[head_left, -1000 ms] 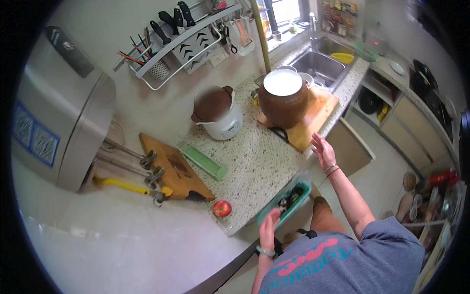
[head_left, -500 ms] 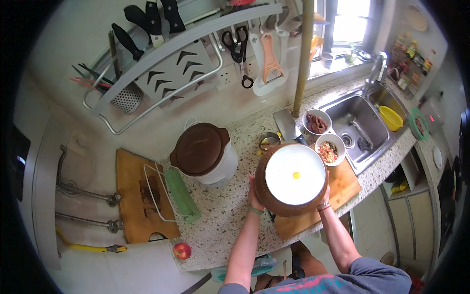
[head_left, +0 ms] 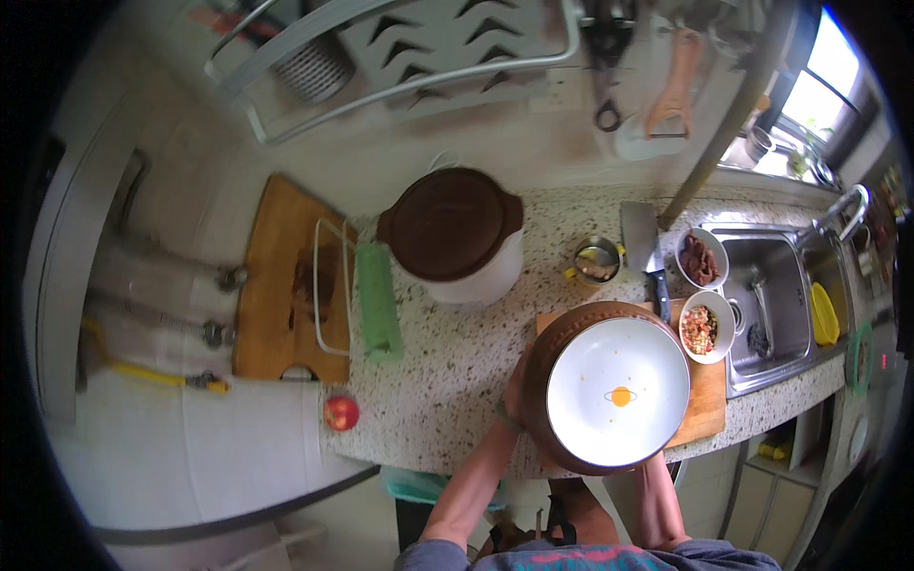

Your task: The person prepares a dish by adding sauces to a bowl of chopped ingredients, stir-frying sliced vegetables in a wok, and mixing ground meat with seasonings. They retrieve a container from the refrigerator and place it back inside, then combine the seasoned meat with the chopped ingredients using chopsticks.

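Both hands hold a round brown pot (head_left: 539, 366) above the counter's front edge. A white circular surface (head_left: 609, 428) with an orange ringed-planet mark faces up from it; whether this is a plate on top or the pot's inside, I cannot tell. My left hand (head_left: 515, 392) grips the pot's left side, its fingers partly hidden. Under the near right side is my right hand (head_left: 649, 464), mostly covered by the pot. Beneath and beyond the pot lies a wooden cutting board (head_left: 706, 404). Next to it are a bowl of chopped food (head_left: 700, 330) and a cleaver (head_left: 644, 243).
A white cooker with a brown lid (head_left: 450, 224) stands at the back. Left of it are a green box (head_left: 379, 305), an upright board (head_left: 271, 285) and an apple (head_left: 341, 413). A small metal cup (head_left: 597, 262), a meat bowl (head_left: 700, 259) and the sink (head_left: 776, 305) lie right.
The view has swung right and lower, so the counter things sit differently in the picture. My hands still hold the pot, now nearer the counter's front edge, with its white surface showing more fully.
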Motion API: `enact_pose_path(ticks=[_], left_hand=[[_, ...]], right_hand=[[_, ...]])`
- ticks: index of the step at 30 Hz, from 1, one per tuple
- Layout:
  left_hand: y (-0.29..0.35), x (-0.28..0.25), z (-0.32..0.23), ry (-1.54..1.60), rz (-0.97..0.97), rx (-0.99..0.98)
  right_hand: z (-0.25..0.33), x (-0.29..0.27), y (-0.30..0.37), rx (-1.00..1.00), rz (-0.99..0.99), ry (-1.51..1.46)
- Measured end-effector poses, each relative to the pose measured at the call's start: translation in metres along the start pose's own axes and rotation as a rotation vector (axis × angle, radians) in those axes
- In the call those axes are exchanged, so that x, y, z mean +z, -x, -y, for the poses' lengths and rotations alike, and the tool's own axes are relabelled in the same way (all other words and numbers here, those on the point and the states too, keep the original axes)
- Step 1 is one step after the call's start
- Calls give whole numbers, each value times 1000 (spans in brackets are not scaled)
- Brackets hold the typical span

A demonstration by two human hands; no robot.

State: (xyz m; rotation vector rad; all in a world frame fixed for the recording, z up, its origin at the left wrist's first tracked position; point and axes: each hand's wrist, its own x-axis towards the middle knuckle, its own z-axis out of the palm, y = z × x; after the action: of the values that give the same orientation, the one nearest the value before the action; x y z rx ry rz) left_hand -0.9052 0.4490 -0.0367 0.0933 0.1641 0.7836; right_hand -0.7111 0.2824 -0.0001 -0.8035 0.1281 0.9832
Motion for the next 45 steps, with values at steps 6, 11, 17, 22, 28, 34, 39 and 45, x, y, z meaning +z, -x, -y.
enact_pose_path(ticks=[6,11,17,22,28,34,39,45], left_hand=[[98,43,-8,-314,-194,314],[219,78,-22,-441,-286,538],[402,115,-20,-580,-487,906],[547,132,-26,-856,-676,1200],[712,138,-19,-112,-667,1459],[825,125,-51,-182,-759,1646],[899,121,-90,-179,-884,1787],[958,116,-137,-140,-978,1895]], right_hand=[[-2,15,31,81,81,76],[-27,44,81,192,219,141],[-93,77,180,476,440,249],[-168,101,292,679,616,299],[-266,120,434,970,793,320],[-375,136,542,1286,915,298],[-408,213,662,1281,935,508],[-498,255,732,1746,1144,7]])
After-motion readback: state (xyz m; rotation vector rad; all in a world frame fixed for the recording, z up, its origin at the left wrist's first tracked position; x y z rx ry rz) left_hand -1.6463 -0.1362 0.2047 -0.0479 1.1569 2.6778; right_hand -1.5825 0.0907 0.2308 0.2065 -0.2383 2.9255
